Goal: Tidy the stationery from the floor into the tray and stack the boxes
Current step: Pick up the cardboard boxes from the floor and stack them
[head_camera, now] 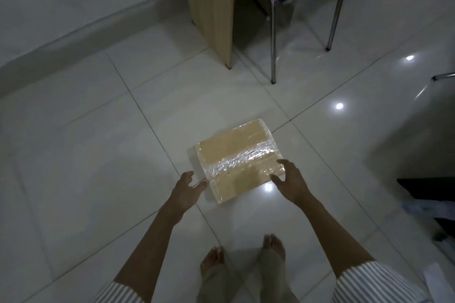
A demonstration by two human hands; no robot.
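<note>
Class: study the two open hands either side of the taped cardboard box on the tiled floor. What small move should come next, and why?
Probably close both hands onto the box's side edges. The left hand is open at its left edge, the right hand is spread over its right corner, and neither grips yet. The box lies flat on the floor, so it needs grasping before stacking.

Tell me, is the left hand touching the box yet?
Cannot tell. In the head view the left hand is open, its fingertips right at the near-left edge of the cardboard box, with no plain gap or contact.

Taped cardboard box (240,158) flat on floor tiles.
</note>
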